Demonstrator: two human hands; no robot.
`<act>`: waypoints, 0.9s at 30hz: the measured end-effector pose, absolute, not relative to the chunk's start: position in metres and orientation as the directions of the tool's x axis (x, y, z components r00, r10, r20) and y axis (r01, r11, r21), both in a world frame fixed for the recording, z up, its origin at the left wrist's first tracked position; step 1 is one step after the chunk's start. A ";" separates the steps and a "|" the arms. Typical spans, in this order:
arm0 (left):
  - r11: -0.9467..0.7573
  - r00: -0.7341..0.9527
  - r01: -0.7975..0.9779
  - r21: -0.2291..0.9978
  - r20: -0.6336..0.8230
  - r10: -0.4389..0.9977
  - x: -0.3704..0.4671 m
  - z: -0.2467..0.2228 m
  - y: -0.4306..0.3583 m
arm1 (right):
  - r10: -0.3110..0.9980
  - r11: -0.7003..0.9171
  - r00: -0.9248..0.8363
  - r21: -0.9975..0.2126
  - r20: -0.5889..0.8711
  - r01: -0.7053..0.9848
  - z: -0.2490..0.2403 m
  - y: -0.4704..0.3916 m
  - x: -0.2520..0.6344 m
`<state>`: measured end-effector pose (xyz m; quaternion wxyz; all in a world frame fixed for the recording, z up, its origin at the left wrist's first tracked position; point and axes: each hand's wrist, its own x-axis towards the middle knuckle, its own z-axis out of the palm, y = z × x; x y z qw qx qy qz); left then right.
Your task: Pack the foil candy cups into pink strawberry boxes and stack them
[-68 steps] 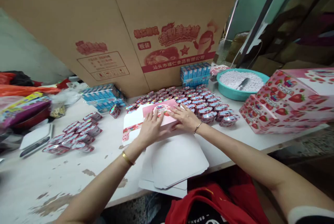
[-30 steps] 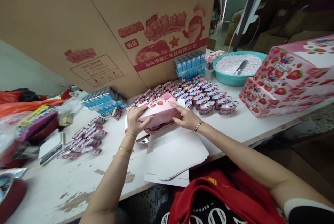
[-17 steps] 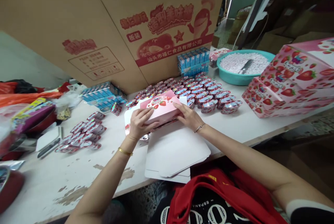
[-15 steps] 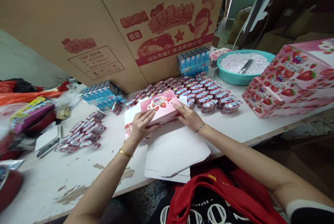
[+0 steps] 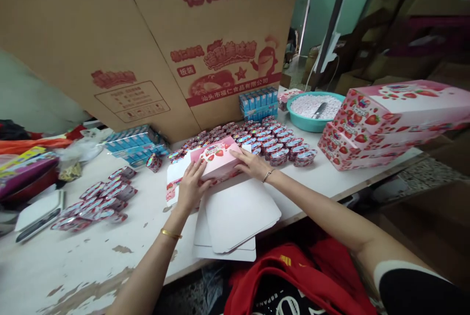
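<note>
A pink cardboard box printed with strawberries (image 5: 219, 154) lies on the table in front of me. My left hand (image 5: 191, 185) grips its left end, fingers over the top and thumb along the near side. At the box's right end, my right hand (image 5: 252, 164) lays its fingers on the top edge. White flat card sheets (image 5: 240, 214) lie in a loose stack just nearer to me. White card with a strawberry print (image 5: 175, 183) sticks out on the left of the box. Small foil-lidded cups (image 5: 273, 148) stand in rows behind it.
More cups (image 5: 101, 200) form a cluster at left. Blue packs (image 5: 259, 103) stand against a large brown carton (image 5: 147, 50); others (image 5: 137, 144) are left. A teal basin (image 5: 312, 126) of white pieces holds a dark-handled tool. Stacked strawberry boxes (image 5: 370, 129) rise at right.
My view has shifted, so the table contents sit further left. Both hands remain on the pink box, which looks lower and flatter on the table; my left fingers have spread along its top.
</note>
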<state>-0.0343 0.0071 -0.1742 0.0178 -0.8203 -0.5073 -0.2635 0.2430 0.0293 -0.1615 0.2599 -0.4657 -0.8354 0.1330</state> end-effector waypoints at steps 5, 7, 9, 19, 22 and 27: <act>-0.439 0.314 0.864 0.246 0.419 0.852 -0.028 -0.179 -0.001 | 0.850 0.520 -0.416 -0.396 0.322 0.756 -0.164 0.030 0.243; -0.410 0.299 0.882 0.231 0.399 0.867 -0.025 -0.180 -0.005 | 0.864 0.492 -0.399 -0.352 0.307 0.796 -0.165 0.025 0.242; -0.392 0.292 0.895 0.211 0.387 0.875 -0.023 -0.180 -0.008 | 0.864 0.488 -0.401 -0.313 0.304 0.815 -0.165 0.023 0.241; -0.358 0.282 0.919 0.164 0.360 0.889 -0.019 -0.175 -0.013 | 0.766 0.611 -0.479 -0.250 0.429 0.751 -0.177 0.038 0.253; -0.356 0.279 0.919 0.171 0.354 0.892 -0.018 -0.175 -0.012 | 0.760 0.623 -0.506 -0.235 0.407 0.747 -0.178 0.042 0.255; -0.343 0.282 0.930 0.135 0.339 0.898 -0.021 -0.173 -0.008 | 0.792 0.601 -0.439 -0.414 0.424 0.684 -0.187 0.045 0.252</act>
